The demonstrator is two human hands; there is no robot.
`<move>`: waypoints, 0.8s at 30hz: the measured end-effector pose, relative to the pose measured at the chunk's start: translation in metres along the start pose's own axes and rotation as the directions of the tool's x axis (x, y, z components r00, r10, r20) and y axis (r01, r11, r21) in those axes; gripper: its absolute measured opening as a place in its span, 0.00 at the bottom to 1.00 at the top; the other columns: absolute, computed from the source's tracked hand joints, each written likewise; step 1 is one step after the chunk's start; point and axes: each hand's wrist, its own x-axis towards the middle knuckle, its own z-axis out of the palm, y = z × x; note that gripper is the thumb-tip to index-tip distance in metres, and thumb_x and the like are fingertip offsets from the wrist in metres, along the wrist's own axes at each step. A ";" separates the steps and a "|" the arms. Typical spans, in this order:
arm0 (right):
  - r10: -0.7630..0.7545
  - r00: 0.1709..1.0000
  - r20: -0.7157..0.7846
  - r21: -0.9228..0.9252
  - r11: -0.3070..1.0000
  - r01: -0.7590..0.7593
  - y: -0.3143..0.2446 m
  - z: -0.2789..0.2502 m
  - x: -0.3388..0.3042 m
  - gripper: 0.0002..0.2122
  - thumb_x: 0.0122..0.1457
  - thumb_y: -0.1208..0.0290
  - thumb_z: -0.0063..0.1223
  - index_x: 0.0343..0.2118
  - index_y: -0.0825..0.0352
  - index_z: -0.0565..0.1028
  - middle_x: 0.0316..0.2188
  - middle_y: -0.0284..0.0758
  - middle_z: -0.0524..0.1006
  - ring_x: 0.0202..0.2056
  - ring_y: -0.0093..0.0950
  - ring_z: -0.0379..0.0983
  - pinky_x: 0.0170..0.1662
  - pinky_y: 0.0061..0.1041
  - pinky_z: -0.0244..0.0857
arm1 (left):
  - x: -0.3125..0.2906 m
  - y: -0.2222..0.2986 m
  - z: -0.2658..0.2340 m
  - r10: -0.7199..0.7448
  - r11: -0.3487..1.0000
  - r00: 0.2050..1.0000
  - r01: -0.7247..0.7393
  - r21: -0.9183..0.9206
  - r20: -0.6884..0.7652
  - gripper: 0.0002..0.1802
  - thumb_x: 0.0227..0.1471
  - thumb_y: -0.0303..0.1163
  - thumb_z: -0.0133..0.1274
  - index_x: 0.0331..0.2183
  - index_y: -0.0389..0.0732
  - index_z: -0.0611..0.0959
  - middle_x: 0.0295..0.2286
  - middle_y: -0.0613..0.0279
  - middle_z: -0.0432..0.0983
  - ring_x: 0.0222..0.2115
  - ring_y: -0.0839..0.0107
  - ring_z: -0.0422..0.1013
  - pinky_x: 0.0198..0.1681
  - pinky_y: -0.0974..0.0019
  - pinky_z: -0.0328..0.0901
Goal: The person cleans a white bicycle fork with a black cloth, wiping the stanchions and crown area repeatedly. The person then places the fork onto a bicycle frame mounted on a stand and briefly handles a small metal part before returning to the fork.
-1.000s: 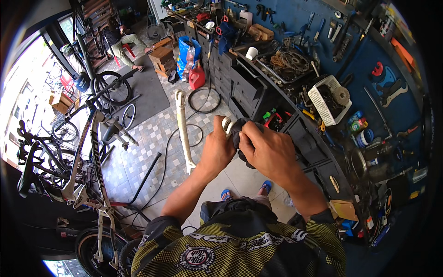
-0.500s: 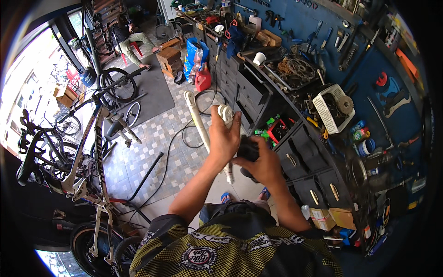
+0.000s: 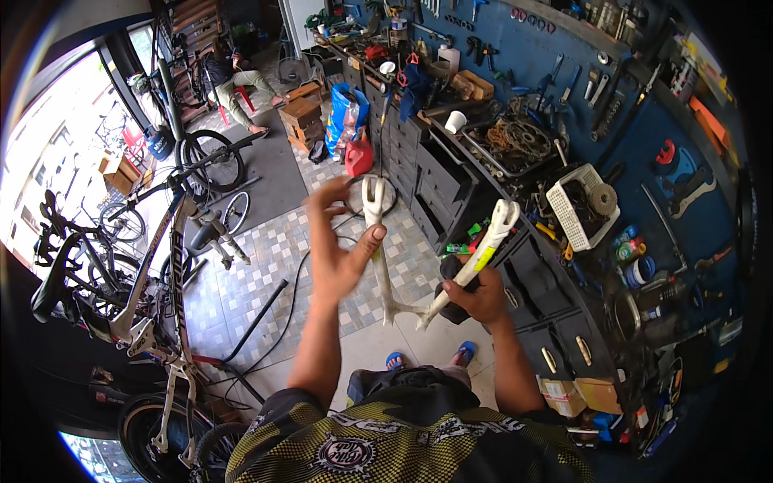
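Right hand [image 3: 481, 296] clenched round the lower part of one leg of a white fork [image 3: 386, 266], near the crown; a dark rag or glove looks bunched in the same grip, can't tell which. That leg runs up and right, its tip over the front edge of the workbench [image 3: 515, 173].

Left hand [image 3: 342, 245] spread open, fingers up, thumb pressed on the other leg about midway. That leg stands nearly upright, dropout end at top. The two legs join in a V just left of the right hand, held in mid-air over the tiled floor [image 3: 266, 266], between the bench drawers and the bike [image 3: 153, 274].

Bench runs along the right side: white basket [image 3: 576, 211] at its front edge, tray of chains and sprockets [image 3: 515, 141] behind, white cup [image 3: 456, 121] further back. Blue tool wall [image 3: 564, 56] above. Red can [image 3: 359, 157] on the floor by the drawers. Another person sits far back, top left.
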 end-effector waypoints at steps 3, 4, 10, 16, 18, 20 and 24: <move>-0.012 0.994 0.109 0.017 1.000 0.011 0.015 -0.008 0.006 0.24 0.55 0.58 0.72 0.46 0.72 0.79 0.31 0.41 0.83 0.35 0.29 0.80 0.41 0.32 0.72 | 0.013 -0.022 -0.003 -0.061 0.645 0.826 0.461 -0.609 0.560 0.18 0.58 0.37 0.64 0.40 0.33 0.78 0.33 0.50 0.78 0.34 0.59 0.76 0.42 0.58 0.70; 0.017 0.996 0.087 -0.048 0.999 -0.013 0.022 -0.007 0.010 0.25 0.56 0.56 0.71 0.46 0.72 0.79 0.32 0.43 0.83 0.36 0.32 0.81 0.41 0.33 0.72 | 0.013 -0.026 0.002 0.009 0.471 0.782 0.547 -0.692 0.623 0.15 0.59 0.37 0.63 0.35 0.34 0.78 0.26 0.51 0.78 0.28 0.59 0.77 0.37 0.58 0.72; 0.196 0.958 -0.210 -0.257 0.934 -0.248 0.038 -0.012 0.022 0.21 0.69 0.51 0.53 0.48 0.68 0.75 0.36 0.50 0.82 0.41 0.52 0.79 0.41 0.43 0.70 | -0.012 -0.034 0.042 -0.160 0.271 0.604 0.787 -0.554 0.780 0.13 0.64 0.34 0.57 0.32 0.44 0.70 0.14 0.64 0.68 0.11 0.75 0.63 0.14 0.70 0.57; -0.038 0.990 -0.139 -0.363 0.932 -0.015 -0.042 -0.035 0.022 0.09 0.65 0.67 0.56 0.44 0.65 0.74 0.31 0.46 0.82 0.33 0.50 0.81 0.33 0.41 0.71 | -0.022 -0.041 0.079 -0.547 0.283 0.542 0.837 -0.469 0.638 0.14 0.66 0.35 0.58 0.30 0.47 0.71 0.13 0.77 0.54 0.12 0.83 0.52 0.15 0.72 0.47; -0.149 0.987 -0.066 -0.444 0.890 0.105 -0.068 -0.035 0.025 0.08 0.64 0.68 0.58 0.42 0.65 0.76 0.31 0.44 0.83 0.33 0.47 0.82 0.32 0.39 0.73 | -0.030 -0.040 0.085 -0.498 0.443 0.620 0.783 -0.436 0.607 0.15 0.66 0.36 0.58 0.28 0.45 0.72 0.13 0.77 0.59 0.13 0.84 0.54 0.16 0.71 0.48; -0.268 0.962 -0.043 -0.522 0.828 0.207 -0.087 -0.032 0.029 0.07 0.63 0.67 0.58 0.42 0.61 0.78 0.31 0.39 0.84 0.29 0.42 0.82 0.31 0.36 0.75 | -0.039 -0.037 0.089 -0.401 0.668 0.738 0.641 -0.378 0.543 0.15 0.66 0.36 0.58 0.28 0.45 0.73 0.14 0.76 0.61 0.14 0.84 0.55 0.17 0.71 0.49; -0.278 0.958 0.064 -0.622 0.740 0.256 -0.105 -0.026 0.036 0.06 0.63 0.66 0.58 0.39 0.59 0.76 0.25 0.37 0.81 0.24 0.41 0.80 0.25 0.39 0.73 | -0.046 -0.030 0.091 -0.232 0.887 0.880 0.366 -0.281 0.413 0.07 0.62 0.27 0.58 0.32 0.39 0.77 0.22 0.70 0.72 0.25 0.80 0.66 0.29 0.69 0.63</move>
